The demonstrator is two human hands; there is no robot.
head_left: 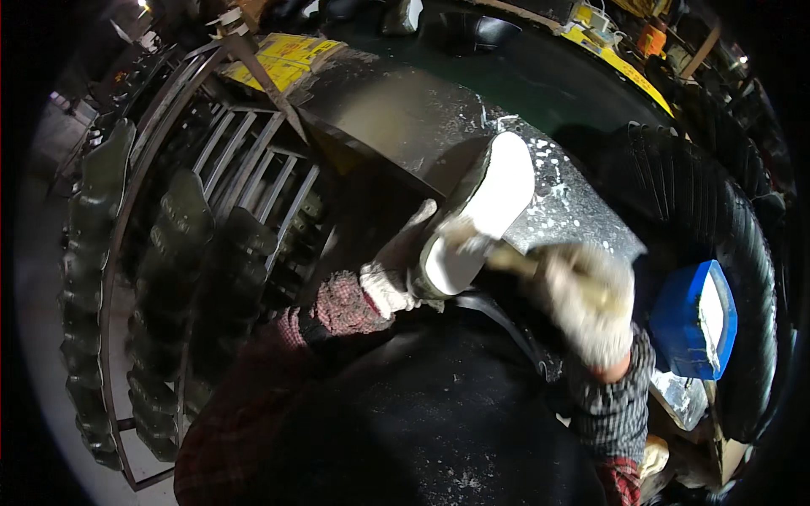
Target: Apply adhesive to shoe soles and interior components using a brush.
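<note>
A dark green shoe or boot is held with its sole up; the sole's face is bright white. My left hand, in a whitish glove, grips it near the heel end, fingers partly hidden behind it. My right hand, gloved and smeared by motion, is closed round the handle of a brush. The blurred brush head touches the white sole between its heel and the middle. To the right of my right hand stands a blue container with white matter inside.
A dark worktable spotted with white lies beyond the shoe, with yellow sheeting at its far left. Metal racks with rows of dark green boot-like pieces fill the left. Stacked black pieces curve along the right.
</note>
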